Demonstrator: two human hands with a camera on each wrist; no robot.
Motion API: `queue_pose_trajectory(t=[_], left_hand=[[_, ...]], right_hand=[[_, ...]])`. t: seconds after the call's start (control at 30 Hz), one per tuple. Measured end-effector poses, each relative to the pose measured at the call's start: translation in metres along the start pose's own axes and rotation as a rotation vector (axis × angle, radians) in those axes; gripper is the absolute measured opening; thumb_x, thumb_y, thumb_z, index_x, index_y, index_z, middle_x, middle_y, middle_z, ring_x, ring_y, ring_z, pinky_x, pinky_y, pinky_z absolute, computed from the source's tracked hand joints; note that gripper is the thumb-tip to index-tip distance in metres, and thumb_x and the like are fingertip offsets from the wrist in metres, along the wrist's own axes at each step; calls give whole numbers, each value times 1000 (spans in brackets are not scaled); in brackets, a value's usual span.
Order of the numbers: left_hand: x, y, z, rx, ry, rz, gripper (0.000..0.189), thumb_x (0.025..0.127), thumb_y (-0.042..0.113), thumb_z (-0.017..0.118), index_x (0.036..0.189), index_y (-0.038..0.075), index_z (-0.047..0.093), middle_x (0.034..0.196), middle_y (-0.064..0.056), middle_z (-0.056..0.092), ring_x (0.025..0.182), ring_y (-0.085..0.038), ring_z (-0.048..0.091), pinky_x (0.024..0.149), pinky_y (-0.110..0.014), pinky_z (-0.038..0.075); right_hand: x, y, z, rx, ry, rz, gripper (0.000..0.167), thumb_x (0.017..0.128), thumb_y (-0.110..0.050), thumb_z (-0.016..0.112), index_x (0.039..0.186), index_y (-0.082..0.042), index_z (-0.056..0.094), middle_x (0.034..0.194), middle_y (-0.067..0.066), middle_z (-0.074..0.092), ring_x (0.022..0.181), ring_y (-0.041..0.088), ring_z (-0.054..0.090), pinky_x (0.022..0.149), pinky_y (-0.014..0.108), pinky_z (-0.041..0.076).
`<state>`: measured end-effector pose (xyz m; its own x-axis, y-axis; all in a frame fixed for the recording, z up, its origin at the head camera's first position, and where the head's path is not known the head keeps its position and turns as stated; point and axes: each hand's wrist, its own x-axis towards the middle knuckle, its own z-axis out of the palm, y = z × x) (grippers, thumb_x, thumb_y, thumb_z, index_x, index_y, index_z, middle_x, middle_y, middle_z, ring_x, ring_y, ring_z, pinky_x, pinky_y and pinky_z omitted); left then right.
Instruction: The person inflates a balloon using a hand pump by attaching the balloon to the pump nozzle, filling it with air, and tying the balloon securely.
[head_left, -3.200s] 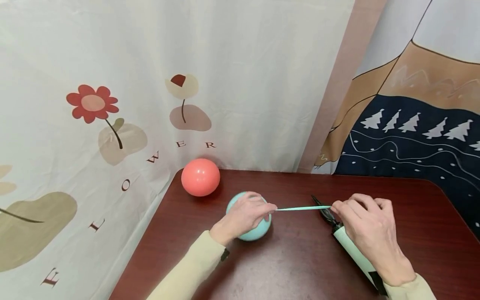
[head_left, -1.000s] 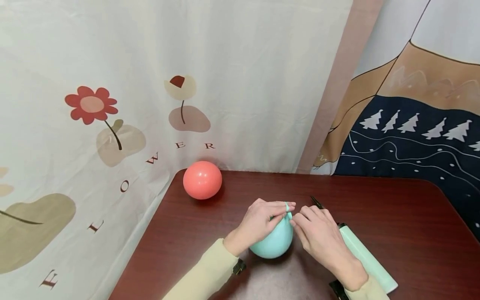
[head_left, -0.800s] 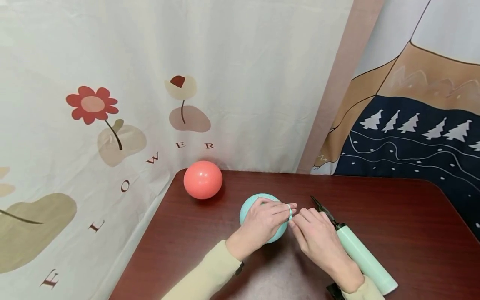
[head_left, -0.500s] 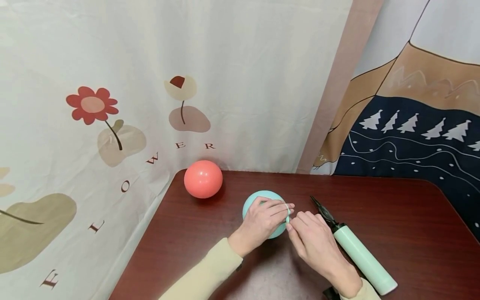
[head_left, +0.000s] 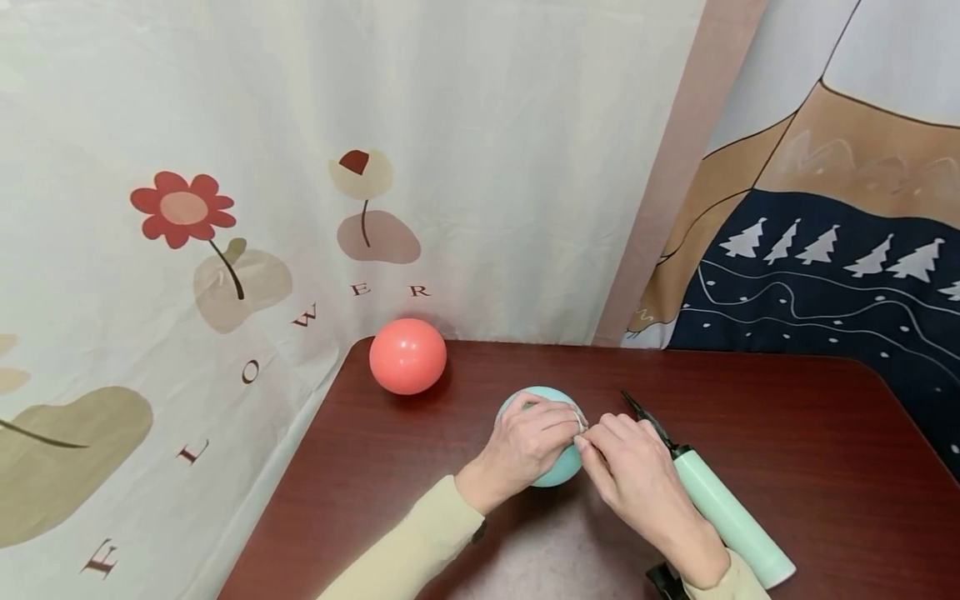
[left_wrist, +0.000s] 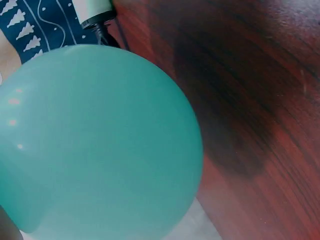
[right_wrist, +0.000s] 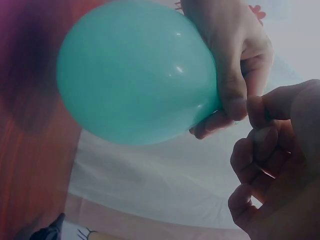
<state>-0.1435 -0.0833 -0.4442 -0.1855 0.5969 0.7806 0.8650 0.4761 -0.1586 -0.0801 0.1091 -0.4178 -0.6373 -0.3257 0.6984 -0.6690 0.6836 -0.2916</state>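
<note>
An inflated teal balloon hangs under my left hand in the head view. It fills much of the left wrist view as a round teal balloon. The left thumb and fingers pinch it at the neck, and a band of the neck loops round the fingers near their tips. Close against those tips, my right hand pinches the neck's end between thumb and forefinger. In the right wrist view, the left hand grips beside the balloon and the right hand's fingers curl; the neck is mostly hidden.
A coral balloon sits at the back left corner of the brown table. To the right lies a hand pump with a pale green barrel and black nozzle, partly behind the right forearm. A printed curtain hangs behind.
Earlier my right hand stretched the neck out straight to the right. It has since come in beside the left hand, and the neck now loops round the left fingers. The balloon shifted slightly right.
</note>
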Motion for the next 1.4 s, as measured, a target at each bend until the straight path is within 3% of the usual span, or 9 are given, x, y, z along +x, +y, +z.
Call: queue_pose_trajectory(t=[0.33, 0.43, 0.57, 0.63, 0.7, 0.93, 1.1, 1.27, 1.4], left_hand=[[-6, 2, -2, -111, -40, -57, 11, 98, 14, 71, 88, 17, 75, 98, 11, 76, 97, -3, 70, 90, -30, 52], [-8, 2, -7, -413, -131, -243, 14, 102, 13, 65, 94, 15, 77, 100, 6, 77, 100, -5, 71, 90, -29, 50], [-4, 2, -15, -1019, -214, -554, 19, 105, 11, 60, 101, 5, 78, 102, -8, 77, 104, -13, 71, 96, -33, 54], [0, 1, -19, -1211, -238, -641, 22, 106, 12, 60, 102, -2, 77, 101, -16, 76, 105, -18, 72, 97, -39, 56], [4, 0, -22, -1303, -263, -667, 26, 106, 15, 60, 102, -6, 75, 100, -21, 74, 105, -19, 72, 96, -42, 57], [6, -7, -27, -1426, -388, -686, 35, 106, 23, 62, 101, -9, 74, 97, -25, 74, 103, -20, 73, 95, -42, 58], [5, -9, -28, -1452, -494, -733, 32, 105, 21, 62, 103, -9, 75, 99, -18, 77, 102, -19, 74, 92, -39, 59], [3, -11, -27, -1452, -550, -715, 30, 106, 19, 61, 103, -7, 74, 99, -16, 76, 103, -19, 73, 93, -37, 59], [3, -11, -27, -1434, -573, -731, 29, 106, 19, 61, 102, -6, 75, 99, -16, 76, 103, -19, 73, 94, -37, 58]], right_hand=[[-2, 5, -1, 18, -34, 55, 19, 93, -17, 74, 79, -22, 62, 75, -16, 49, 69, 4, 47, 63, 26, 37], [0, 10, -8, 64, -31, 113, 13, 91, -13, 77, 88, -22, 68, 80, -17, 54, 73, 2, 49, 67, 28, 40], [4, 15, -13, 160, -45, 116, 28, 90, -3, 77, 112, -20, 76, 97, -14, 65, 84, 3, 55, 73, 32, 44], [6, 17, -13, 216, -55, 76, 37, 88, 1, 78, 119, -19, 76, 103, -12, 68, 88, 5, 58, 75, 30, 45], [9, 18, -13, 265, -52, 32, 40, 85, 3, 80, 118, -19, 78, 104, -11, 69, 89, 6, 59, 73, 24, 44], [17, 22, -16, 304, -55, -98, 38, 77, 3, 86, 106, -19, 80, 98, -12, 70, 85, 7, 59, 75, 17, 40], [20, 27, -18, 235, -108, -223, 19, 85, -8, 84, 101, -18, 80, 95, -11, 70, 84, 8, 61, 75, 23, 42], [22, 27, -19, 173, -137, -330, 4, 94, -15, 75, 93, -18, 78, 89, -11, 68, 82, 9, 61, 73, 26, 45], [24, 24, -18, 130, -155, -349, 12, 83, -9, 80, 90, -18, 76, 86, -11, 65, 81, 9, 58, 71, 26, 43]])
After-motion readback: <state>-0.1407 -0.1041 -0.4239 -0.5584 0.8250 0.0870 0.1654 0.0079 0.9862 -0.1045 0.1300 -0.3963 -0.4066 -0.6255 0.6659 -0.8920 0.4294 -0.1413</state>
